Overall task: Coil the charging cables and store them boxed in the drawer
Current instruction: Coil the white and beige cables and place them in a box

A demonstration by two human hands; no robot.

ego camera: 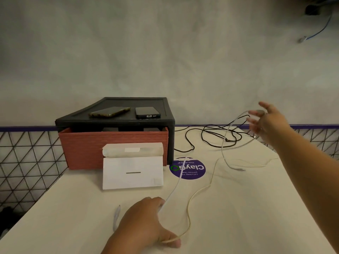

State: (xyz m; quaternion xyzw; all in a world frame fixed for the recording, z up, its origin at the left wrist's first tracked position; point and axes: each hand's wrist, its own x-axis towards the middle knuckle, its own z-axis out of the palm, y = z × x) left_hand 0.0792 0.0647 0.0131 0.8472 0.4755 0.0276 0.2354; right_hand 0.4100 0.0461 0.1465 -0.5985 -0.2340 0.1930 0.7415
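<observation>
Grey plaster wall; cream table (238,208) with wire mesh along its left and far-right edges. Far left sits a black unit holding a red-brown drawer (82,149), with two phones (110,112) on top. A white box (132,173), flap open, stands just in front of the drawer. Four cables, all loose, none coiled. The black cable (186,138) lies tangled at far right. The grey cable (222,149) rises off the table in an arc to the right hand (266,123). The cream cable (189,217) snakes from the right edge to near centre. The white cable (174,187) runs from the purple sticker (192,173) to the left hand (143,222). Right hand is raised, fingers spread and blurred; the grey cable looks hooked over them, not pinched. Left hand rests knuckles up, fingers curled down on the white cable, one end poking out to its left. The cream cable reaches the thumb; whether it is pinned there, cannot tell. Judgement: all are thin, light, limp and smooth, likely to slide and spring out of loops. Best held just behind a plug, wound over the fingers with the crossings pinched. The black tangle probably needs loosening first.
</observation>
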